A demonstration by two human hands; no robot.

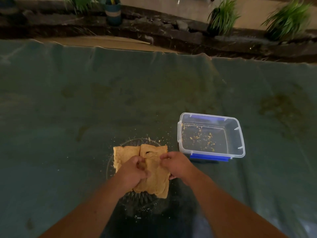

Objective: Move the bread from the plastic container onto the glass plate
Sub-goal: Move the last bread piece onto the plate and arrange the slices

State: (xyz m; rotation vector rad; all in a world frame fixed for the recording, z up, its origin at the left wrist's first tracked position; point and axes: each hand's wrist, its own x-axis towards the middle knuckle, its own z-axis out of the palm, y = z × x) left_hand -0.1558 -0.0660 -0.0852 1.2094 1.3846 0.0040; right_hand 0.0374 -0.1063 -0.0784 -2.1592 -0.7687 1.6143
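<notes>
Two bare forearms are reaching in from the bottom edge, and both hands are working over the bread (154, 176) lying on the glass plate (109, 166). The left hand (133, 170) is curling its fingers closed onto the top of the slices, pinching the bread near its middle. The right hand (175, 164) is gripping the bread's right edge, fingertips bent onto the crust. Several tan slices are overlapping on the plate, one lying flat to the left and others sagging toward the near rim. Crumbs (154, 139) are lying scattered on the green cloth (68, 117) around the plate's far side. Just beyond and to the right, apart from the plate, the container (237, 134) is sitting open on the table, clear-walled with blue clips, holding only loose crumbs on its floor. The cloth is spreading wrinkled and stained to the far table edge. Past it, a dark ledge (171, 36) is carrying potted plants (223, 18) and a blue pot (113, 12).
</notes>
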